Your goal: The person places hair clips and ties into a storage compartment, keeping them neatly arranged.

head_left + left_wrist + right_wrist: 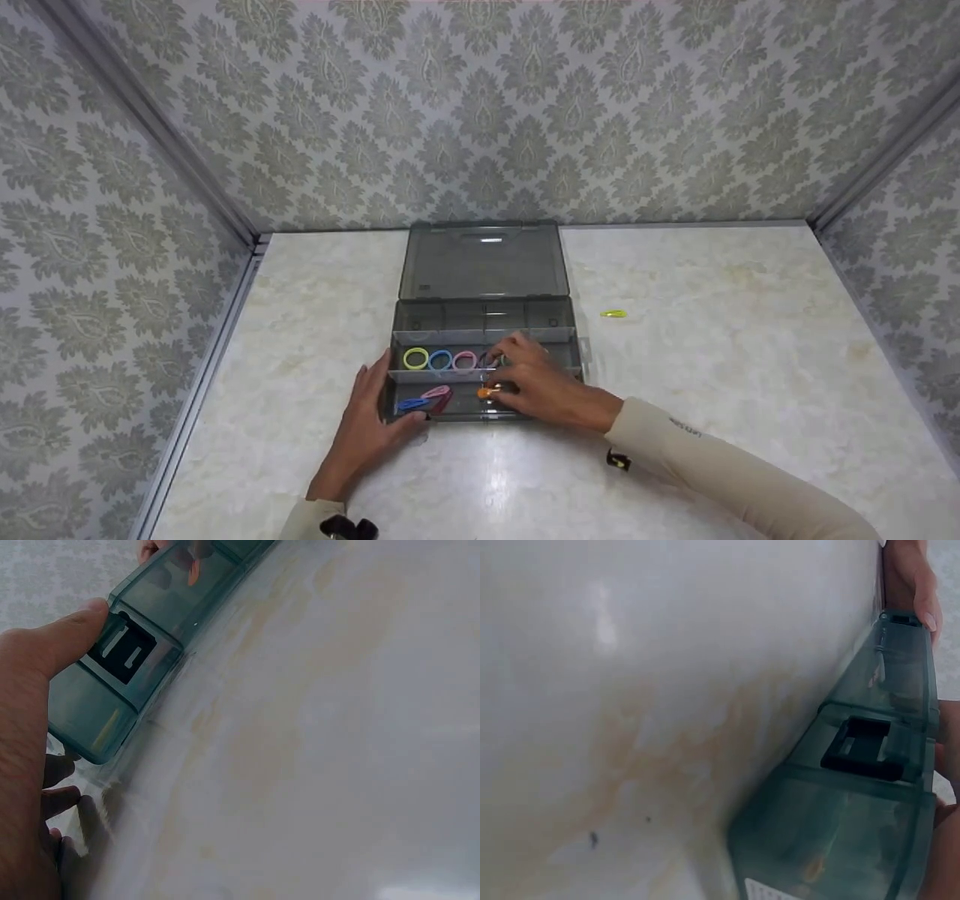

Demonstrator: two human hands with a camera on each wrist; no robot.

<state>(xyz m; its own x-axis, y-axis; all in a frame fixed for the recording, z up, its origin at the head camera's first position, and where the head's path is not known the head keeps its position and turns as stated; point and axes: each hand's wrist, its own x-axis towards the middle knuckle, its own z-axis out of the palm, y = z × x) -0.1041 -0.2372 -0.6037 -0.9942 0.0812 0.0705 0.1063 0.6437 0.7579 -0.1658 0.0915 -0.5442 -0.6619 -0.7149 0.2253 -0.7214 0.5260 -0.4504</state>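
A dark translucent organizer box (484, 418) lies with its lid (484, 262) open toward the wall. My left hand (367, 431) holds its front left corner, thumb on the front wall and fingers along the side. Inside the front row, my right hand (536, 382) pinches an orange hair clip (484, 393) by thumb and fingertip. Blue (412, 404), pink (435, 391) and dark red hair clips (443, 403) lie to the left in that row. Behind them sit yellow (415, 358), blue (440, 361) and pink hair ties (464, 361); the right hand partly hides others.
A yellow hair clip (613, 313) lies on the pale marbled table (712, 337), right of the box. Dark latches (864, 748) sit on the box's front wall. Patterned wall panels (487, 112) enclose the table at the back and sides.
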